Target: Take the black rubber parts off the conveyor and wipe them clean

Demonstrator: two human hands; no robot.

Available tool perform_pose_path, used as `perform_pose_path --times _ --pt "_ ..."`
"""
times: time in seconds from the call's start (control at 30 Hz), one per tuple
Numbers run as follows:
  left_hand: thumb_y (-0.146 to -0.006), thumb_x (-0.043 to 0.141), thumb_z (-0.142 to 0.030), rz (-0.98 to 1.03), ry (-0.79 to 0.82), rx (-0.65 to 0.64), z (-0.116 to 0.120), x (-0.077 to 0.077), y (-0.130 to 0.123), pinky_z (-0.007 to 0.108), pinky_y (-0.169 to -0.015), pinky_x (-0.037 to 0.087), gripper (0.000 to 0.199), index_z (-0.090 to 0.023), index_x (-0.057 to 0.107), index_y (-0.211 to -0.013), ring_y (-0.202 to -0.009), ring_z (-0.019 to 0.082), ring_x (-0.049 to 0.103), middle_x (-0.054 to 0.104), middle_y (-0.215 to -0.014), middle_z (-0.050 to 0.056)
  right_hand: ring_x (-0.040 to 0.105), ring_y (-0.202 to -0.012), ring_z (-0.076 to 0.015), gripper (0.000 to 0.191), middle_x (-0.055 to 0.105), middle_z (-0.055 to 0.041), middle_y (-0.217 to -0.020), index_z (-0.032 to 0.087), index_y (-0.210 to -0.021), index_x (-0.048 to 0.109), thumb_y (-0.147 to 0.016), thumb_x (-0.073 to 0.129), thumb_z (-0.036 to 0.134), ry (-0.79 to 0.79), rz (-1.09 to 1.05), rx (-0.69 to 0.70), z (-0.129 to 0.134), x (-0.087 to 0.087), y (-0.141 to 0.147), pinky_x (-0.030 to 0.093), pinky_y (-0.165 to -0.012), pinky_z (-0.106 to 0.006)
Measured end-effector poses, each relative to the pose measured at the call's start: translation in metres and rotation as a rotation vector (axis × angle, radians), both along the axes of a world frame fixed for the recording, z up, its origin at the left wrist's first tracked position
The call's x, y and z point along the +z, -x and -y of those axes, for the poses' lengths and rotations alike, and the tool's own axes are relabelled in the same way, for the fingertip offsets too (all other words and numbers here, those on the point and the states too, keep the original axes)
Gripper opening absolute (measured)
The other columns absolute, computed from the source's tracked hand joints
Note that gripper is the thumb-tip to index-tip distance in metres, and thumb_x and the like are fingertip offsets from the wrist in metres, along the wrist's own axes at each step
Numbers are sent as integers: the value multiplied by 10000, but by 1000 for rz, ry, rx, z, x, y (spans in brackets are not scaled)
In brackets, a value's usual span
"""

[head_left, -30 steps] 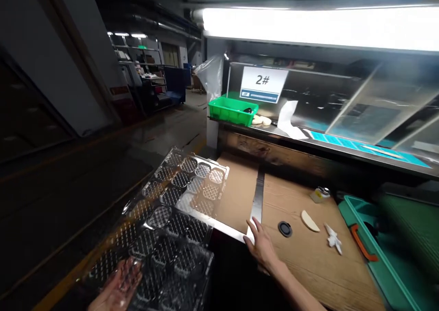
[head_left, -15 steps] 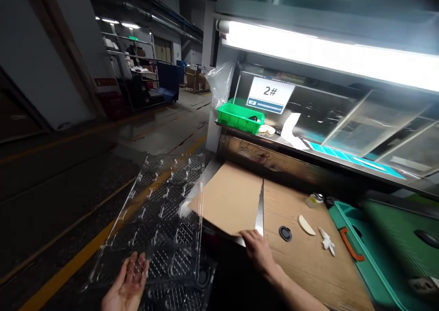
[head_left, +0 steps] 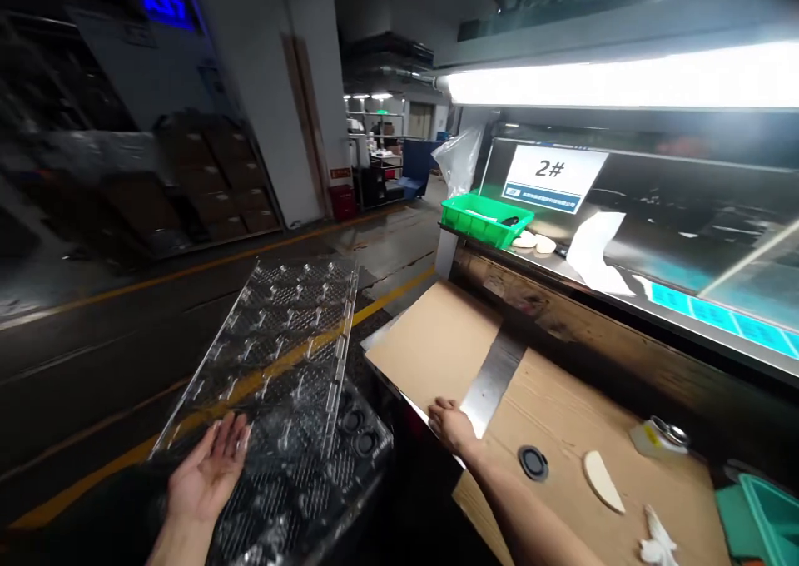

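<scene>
My left hand (head_left: 205,470), palm up with fingers partly curled, is at the near left edge of a clear plastic tray (head_left: 275,325) with rows of moulded pockets. The tray tilts above a stack of black trays (head_left: 368,420) with round dark parts in it, and appears to be supported by this hand; the exact contact is unclear. At the near right corner of a brown cardboard sheet (head_left: 434,333), my right hand (head_left: 453,424) rests with its fingers spread on top. A strip of bare metal (head_left: 496,374) shows between this sheet and the larger cardboard mat (head_left: 562,408).
On the mat lie a dark round part (head_left: 533,463), a cream half-disc (head_left: 602,481), a small bottle (head_left: 660,438) and a white crumpled piece (head_left: 657,539). A teal crate (head_left: 758,508) stands at the right. A green bin (head_left: 478,220) sits on the shelf above the bench.
The view has swung left. The cardboard sheet has slid left under my right hand, widening the gap to the mat. My left hand and the clear tray have shifted, showing more of the black stack.
</scene>
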State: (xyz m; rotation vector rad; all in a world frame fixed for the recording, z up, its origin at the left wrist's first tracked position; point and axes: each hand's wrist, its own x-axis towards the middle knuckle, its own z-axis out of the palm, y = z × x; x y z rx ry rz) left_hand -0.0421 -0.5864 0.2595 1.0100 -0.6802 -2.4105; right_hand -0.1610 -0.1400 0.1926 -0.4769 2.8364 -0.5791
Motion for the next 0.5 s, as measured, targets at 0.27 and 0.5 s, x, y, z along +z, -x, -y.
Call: perform_pose_path --times 0.27,0.5 --pt "-910 468 -96 -31 -10 -291 -161 -27 41 357 -831 599 201 -145 653 -973 -939 186 709 733 -979 77 546 -1159 -223 368 574 -90 -1299 223 -1215 627 -954 403 353 227 -53 -4 -53 9 -46 405 -1013 -345" --pt "-845 642 -311 286 316 -670 -259 -65 170 317 -716 584 164 -150 615 -866 -784 184 697 695 -860 94 664 -952 -193 385 690 -91 -1033 209 -1018 694 -951 409 458 481 -110 -343 -106 -9 -129 533 -838 -270"
